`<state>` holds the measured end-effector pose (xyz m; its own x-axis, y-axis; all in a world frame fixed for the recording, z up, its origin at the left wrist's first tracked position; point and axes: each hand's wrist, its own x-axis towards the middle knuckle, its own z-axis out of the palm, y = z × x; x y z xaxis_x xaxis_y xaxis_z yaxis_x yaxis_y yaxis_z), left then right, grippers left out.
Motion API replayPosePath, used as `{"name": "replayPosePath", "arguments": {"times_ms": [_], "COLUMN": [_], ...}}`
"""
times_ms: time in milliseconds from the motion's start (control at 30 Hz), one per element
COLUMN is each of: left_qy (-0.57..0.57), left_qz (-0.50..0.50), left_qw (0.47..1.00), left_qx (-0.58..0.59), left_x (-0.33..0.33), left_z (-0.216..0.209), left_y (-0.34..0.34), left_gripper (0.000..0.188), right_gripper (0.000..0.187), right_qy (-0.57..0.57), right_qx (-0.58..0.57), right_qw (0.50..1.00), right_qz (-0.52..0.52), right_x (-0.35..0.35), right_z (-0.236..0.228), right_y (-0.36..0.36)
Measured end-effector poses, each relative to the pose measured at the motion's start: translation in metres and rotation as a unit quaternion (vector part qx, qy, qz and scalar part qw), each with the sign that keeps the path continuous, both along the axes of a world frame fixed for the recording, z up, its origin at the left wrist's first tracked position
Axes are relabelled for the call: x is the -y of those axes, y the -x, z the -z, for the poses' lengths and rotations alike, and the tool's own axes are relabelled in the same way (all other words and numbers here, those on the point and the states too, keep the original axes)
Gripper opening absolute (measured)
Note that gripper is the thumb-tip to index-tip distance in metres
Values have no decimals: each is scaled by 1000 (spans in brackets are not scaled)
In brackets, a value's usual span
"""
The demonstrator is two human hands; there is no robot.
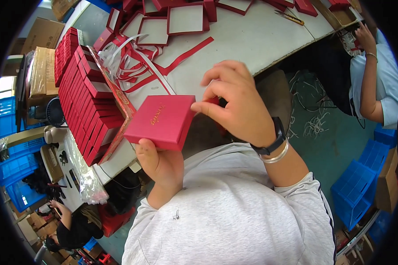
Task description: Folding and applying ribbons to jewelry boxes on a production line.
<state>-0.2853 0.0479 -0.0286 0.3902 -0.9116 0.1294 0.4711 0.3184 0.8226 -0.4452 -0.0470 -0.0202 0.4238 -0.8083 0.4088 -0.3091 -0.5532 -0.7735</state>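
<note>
A square red gift box [161, 120] with a small gold mark on its lid is held in front of my chest. My left hand [160, 164] grips it from below at its near edge. My right hand [234, 99] pinches the box's right edge between thumb and fingers, and a bit of red shows behind those fingers. A black watch and a silver bangle sit on my right wrist.
Rows of stacked red boxes [82, 95] fill a tray on the grey table [261, 35]. Loose red and white ribbons [139, 59] and open red lids [185, 20] lie further back. One person [376, 75] sits at right, another [70, 225] at lower left. Blue crates [358, 190] stand on the floor.
</note>
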Motion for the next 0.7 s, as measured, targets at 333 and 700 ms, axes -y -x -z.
{"name": "replayPosePath", "arguments": {"times_ms": [333,700], "left_qy": [-16,11], "left_qz": [72,107], "left_qw": [972,943], "left_qx": [-223,-314], "left_x": [-2,6], "left_z": [-10,-7], "left_y": [3,0], "left_gripper": [38,37], "right_gripper": [21,16], "right_qy": [-30,-164], "right_qx": [-1,99], "right_qw": [999,981], "right_qz": [38,-46], "right_x": [6,8], "right_z": [7,7], "right_y": [12,21]}}
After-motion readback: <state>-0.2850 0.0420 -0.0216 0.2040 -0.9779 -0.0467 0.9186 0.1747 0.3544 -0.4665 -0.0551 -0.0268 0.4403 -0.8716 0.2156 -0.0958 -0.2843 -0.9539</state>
